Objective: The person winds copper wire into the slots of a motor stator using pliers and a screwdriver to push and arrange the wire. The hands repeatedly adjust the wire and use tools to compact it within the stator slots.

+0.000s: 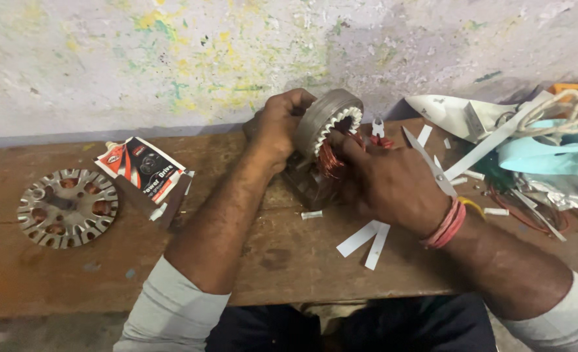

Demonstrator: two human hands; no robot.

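Fingers of left hand (282,124) wrapped tight round grey toothed metal stator ring (328,117), tilted on edge above brown wooden surface (60,274). Right hand (393,186) fingers pinched closed on its copper wire winding (331,160). Scissors (426,160) lie just beside.

stator (331,124) | grey toothed ring, copper windings | tilted on edge | wooden bench, centre

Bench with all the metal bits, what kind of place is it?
Probably a small repair workshop for fan motors. The hands hold a metal ring wound with copper wire, a slotted metal disc lies on the worn wooden bench, and scissors sit nearby.
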